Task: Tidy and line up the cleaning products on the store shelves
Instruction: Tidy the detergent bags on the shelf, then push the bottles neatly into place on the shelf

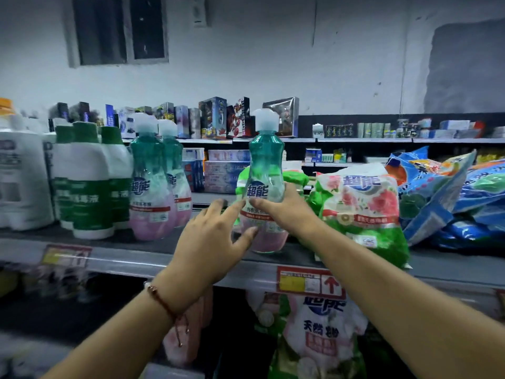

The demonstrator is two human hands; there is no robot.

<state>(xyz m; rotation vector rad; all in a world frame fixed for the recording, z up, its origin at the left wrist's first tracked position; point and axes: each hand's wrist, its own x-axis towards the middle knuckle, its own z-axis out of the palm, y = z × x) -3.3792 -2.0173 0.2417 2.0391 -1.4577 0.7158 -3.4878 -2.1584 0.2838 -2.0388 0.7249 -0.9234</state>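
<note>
1. Two hands work at one teal-and-pink bottle (264, 184) with a white cap, standing upright near the front edge of the shelf (153, 248), just below the middle of the view.
2. The right hand (284, 207) grips the bottle at its label from the 3 o'clock side, thumb across the front and fingers curled behind.
3. The left hand (210, 240) comes in from 8 o'clock with fingers spread and straight; its fingertips touch the lower front of the bottle without closing round it. A red cord bracelet (161, 300) sits on that wrist.
4. At 9 o'clock from the held bottle stand two matching bottles (151, 184), one behind the other, upright and well apart from it.
5. Further toward 9 o'clock is a cluster of white bottles with green caps (88, 181), and beyond them large white jugs (21, 179) at the frame's left edge.
6. At 3 o'clock, just beside the right wrist, a white and green floral bag (363, 206) leans upright; blue bags (448, 195) lie heaped past it.
7. On the shelf's front rail at 6 o'clock from the bottle is a red price tag (310, 281) with an upward arrow, and a similar floral bag (319, 335) hangs below it.
</note>
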